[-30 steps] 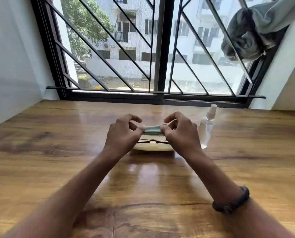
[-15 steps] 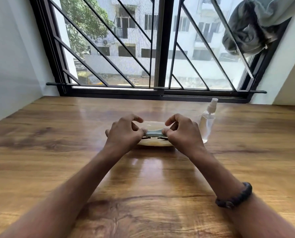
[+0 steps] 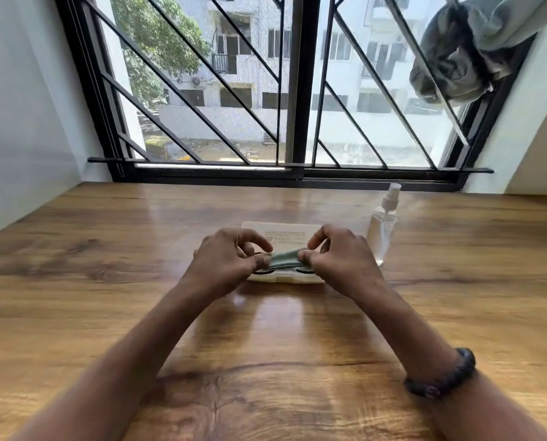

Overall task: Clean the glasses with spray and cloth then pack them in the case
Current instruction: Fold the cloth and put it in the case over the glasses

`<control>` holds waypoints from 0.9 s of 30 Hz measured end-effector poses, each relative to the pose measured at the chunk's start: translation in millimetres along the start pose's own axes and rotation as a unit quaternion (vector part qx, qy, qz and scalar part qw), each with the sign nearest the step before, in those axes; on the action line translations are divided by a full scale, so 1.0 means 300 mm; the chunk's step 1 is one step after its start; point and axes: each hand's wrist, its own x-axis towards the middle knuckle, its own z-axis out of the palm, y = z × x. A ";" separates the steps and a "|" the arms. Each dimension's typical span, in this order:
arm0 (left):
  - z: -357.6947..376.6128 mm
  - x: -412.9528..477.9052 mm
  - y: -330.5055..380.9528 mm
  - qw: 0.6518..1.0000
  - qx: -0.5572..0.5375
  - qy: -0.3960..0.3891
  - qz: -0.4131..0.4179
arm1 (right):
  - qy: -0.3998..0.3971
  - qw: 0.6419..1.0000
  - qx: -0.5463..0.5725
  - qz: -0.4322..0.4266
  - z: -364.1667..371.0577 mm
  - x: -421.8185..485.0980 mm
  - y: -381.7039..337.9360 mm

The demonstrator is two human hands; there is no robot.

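Note:
A cream glasses case [image 3: 285, 230] lies open on the wooden table, its lid laid back with print on the inside. Dark-rimmed glasses [image 3: 304, 271] rest in its near half, mostly hidden. Just above them I hold a folded grey-green cloth [image 3: 284, 258] stretched between both hands. My left hand [image 3: 230, 259] pinches its left end and my right hand [image 3: 339, 257] pinches its right end. A clear spray bottle [image 3: 381, 229] with a white nozzle stands upright just right of the case, close to my right hand.
The wooden table [image 3: 138, 281] runs back to a black-framed window with diagonal bars [image 3: 297, 173]. A grey bundle of fabric [image 3: 463, 58] hangs at the upper right. White walls close in on both sides.
Both hands have lowered the cloth from above the case down onto the glasses inside it. The open lid now shows behind my hands.

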 end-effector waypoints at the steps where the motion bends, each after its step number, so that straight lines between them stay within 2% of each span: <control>1: -0.002 -0.001 0.002 1.000 0.006 -0.004 0.007 | -0.002 1.000 -0.001 0.000 0.000 -0.002 0.000; 15: -0.007 -0.002 -0.002 0.998 0.039 -0.031 0.037 | -0.028 0.999 -0.017 0.005 -0.012 0.000 0.001; 23: -0.071 0.026 -0.029 0.998 0.031 0.016 0.042 | -0.029 0.999 -0.013 0.009 -0.013 -0.005 0.001; 25: -0.098 0.036 -0.050 0.999 0.021 -0.025 0.043 | -0.029 0.999 -0.010 0.012 -0.010 -0.004 0.000; 27: -0.111 0.037 -0.065 0.994 -0.012 -0.106 0.036 | -0.029 0.999 -0.009 0.016 -0.009 -0.002 0.000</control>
